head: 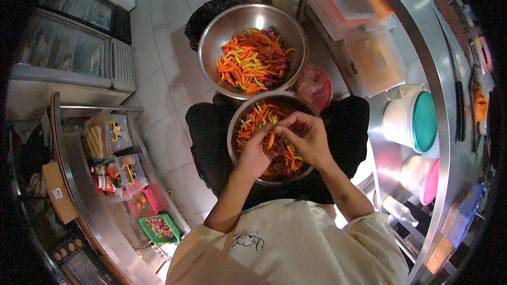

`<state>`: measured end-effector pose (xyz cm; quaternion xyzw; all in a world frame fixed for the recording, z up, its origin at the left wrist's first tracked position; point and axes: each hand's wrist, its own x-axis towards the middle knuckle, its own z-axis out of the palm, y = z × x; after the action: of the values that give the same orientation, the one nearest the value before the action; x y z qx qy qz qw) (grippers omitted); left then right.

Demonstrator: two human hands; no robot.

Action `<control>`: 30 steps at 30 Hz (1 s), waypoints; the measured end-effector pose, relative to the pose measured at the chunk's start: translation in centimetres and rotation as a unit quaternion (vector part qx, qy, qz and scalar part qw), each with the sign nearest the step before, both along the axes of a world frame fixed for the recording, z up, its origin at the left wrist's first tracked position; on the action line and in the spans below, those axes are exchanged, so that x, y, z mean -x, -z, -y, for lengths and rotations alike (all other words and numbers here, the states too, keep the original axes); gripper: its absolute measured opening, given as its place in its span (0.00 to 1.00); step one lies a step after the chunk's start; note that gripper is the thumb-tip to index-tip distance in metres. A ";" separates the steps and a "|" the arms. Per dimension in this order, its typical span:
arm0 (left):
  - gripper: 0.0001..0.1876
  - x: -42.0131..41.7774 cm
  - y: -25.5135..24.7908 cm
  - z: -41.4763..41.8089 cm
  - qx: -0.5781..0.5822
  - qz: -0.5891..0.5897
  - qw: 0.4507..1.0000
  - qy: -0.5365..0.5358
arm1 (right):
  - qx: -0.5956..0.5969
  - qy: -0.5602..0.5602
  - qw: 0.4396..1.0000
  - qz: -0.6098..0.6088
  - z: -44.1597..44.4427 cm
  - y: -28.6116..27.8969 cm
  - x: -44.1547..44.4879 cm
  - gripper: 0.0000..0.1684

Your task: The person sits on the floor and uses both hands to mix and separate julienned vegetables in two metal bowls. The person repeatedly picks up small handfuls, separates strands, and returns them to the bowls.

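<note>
Between my two hands, over the bowl in my lap, an orange chili pepper (271, 141) hangs from the fingertips. My left hand (257, 148) pinches near its upper end, and the fingertips of my right hand (303, 134) meet it there; which fingers bear the pepper is hard to tell. The lap bowl (231, 134) is steel and holds red, orange and yellow-green chilies (251, 122), partly hidden by my hands. Just beyond it stands a larger steel bowl (210, 55) with a heap of orange and red chilies (249, 63) and some purplish shallots (282, 65) at its right side.
A red plastic container (315, 87) is beside the large bowl, a black bag (206, 16) behind it. At right, a steel shelf carries tubs with a green lid (425, 122) and a pink lid (431, 182). At left, a lower shelf holds a green basket (174, 239) of shallots and plastic boxes (132, 172).
</note>
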<state>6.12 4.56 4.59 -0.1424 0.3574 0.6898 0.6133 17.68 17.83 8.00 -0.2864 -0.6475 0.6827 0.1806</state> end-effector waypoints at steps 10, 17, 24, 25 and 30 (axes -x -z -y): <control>0.10 0.9 -0.8 0.4 -0.029 -0.178 0.979 0.093 | -0.117 0.001 0.993 0.030 -0.8 1.7 -0.7 0.05; 0.08 1.6 -0.9 0.5 -0.146 -0.002 0.983 0.111 | 0.362 -0.047 0.929 -0.067 -1.1 2.6 -2.0 0.06; 0.12 2.8 -0.7 0.4 -0.123 0.026 0.977 0.170 | 0.496 -0.106 0.859 -0.074 -2.7 4.0 -4.0 0.06; 0.12 3.0 -0.7 0.5 -0.115 0.008 0.982 0.151 | 0.455 -0.094 0.884 -0.050 -2.7 2.8 -3.8 0.07; 0.13 2.8 -0.1 0.2 -0.065 -0.027 0.997 -0.028 | 0.247 -0.066 0.966 0.030 -1.2 0.9 -2.6 0.05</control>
<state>3.36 4.38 4.73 -0.0934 0.3245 0.7322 0.5915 20.27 19.06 7.08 -0.2988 -0.4811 0.8233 0.0390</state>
